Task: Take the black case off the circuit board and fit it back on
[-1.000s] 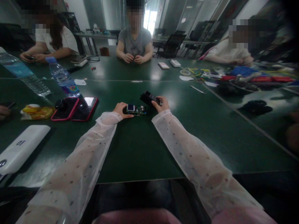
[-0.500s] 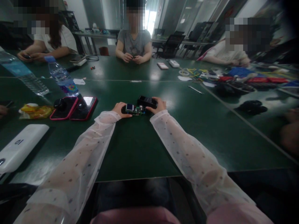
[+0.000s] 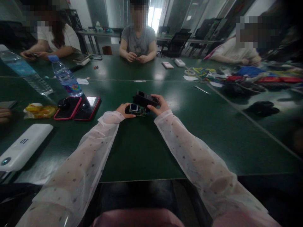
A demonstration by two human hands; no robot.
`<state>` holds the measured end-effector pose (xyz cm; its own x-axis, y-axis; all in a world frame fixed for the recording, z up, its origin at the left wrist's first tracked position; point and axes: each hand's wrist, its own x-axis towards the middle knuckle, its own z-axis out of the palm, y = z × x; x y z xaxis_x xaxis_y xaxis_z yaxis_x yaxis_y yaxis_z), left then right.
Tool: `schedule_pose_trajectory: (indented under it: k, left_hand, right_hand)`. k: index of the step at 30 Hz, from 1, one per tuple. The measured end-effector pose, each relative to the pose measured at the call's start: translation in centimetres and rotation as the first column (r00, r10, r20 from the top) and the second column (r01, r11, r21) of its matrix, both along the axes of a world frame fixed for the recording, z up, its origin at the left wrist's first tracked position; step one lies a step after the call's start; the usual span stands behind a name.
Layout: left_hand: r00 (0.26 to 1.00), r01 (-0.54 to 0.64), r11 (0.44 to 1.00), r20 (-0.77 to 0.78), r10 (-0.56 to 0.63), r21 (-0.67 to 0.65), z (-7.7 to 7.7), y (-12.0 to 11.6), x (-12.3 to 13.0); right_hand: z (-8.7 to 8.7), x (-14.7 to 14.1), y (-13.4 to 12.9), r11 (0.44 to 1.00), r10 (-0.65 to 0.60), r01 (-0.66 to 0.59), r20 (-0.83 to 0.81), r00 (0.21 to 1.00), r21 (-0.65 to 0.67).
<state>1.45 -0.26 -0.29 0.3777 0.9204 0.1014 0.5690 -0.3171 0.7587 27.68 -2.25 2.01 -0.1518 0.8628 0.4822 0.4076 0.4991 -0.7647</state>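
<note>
My left hand (image 3: 124,111) grips the left end of a green circuit board (image 3: 140,111) with a small square screen on it. My right hand (image 3: 160,105) holds the right end of a black plastic case (image 3: 145,98), its thumb in front and its fingers behind. The case is tilted, its left end farther from me, just behind the board. Whether board and case touch is unclear. Sheer white dotted sleeves cover both my forearms.
Two red-edged phones (image 3: 86,108), a yellow packet (image 3: 39,111) and a white power bank (image 3: 25,146) lie left, with water bottles (image 3: 67,77) behind. A metal tool (image 3: 202,90) and heaped cables (image 3: 201,72) are to the right. Several people sit around the green table (image 3: 132,151).
The black case has turned and shifted left and away behind the board in my right hand. The board stays in my left hand. The whole view has shifted slightly.
</note>
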Motion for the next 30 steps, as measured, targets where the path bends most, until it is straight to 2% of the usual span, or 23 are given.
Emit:
schedule_pose_trajectory:
  k: [6,11,14,20,25,30]
  left_hand:
    - [0.988,0.028,0.999,0.152,-0.031,0.018,-0.6,0.2,0.1]
    - [0.992,0.064,0.995,0.105,-0.071,0.073,0.4,-0.5,0.3]
    - [0.999,0.026,0.997,0.027,-0.028,0.074,0.8,-1.0,0.4]
    - [0.998,-0.049,0.999,0.029,0.049,0.018,0.7,-1.0,0.3]
    - [1.0,-0.019,1.0,0.019,0.019,0.004,0.9,-0.8,0.4]
    - [0.997,0.007,1.0,0.076,-0.007,-0.012,1.4,-1.0,0.7]
  right_hand:
    - [-0.3,-1.4,-1.0,0.998,0.055,-0.057,0.175,0.983,0.006]
    - [-1.2,-1.6,-0.8,0.994,0.078,-0.057,0.25,0.965,-0.092]
    - [-1.6,-1.5,-0.4,0.989,0.099,-0.067,0.263,0.96,-0.13]
    - [-1.7,-1.3,-0.3,0.981,0.16,-0.13,0.213,0.964,-0.147]
    - [-1.3,-1.4,-0.9,0.963,0.197,-0.17,0.12,0.973,-0.207]
    - [-1.3,-1.6,-0.9,0.949,0.161,-0.146,0.032,0.986,-0.281]
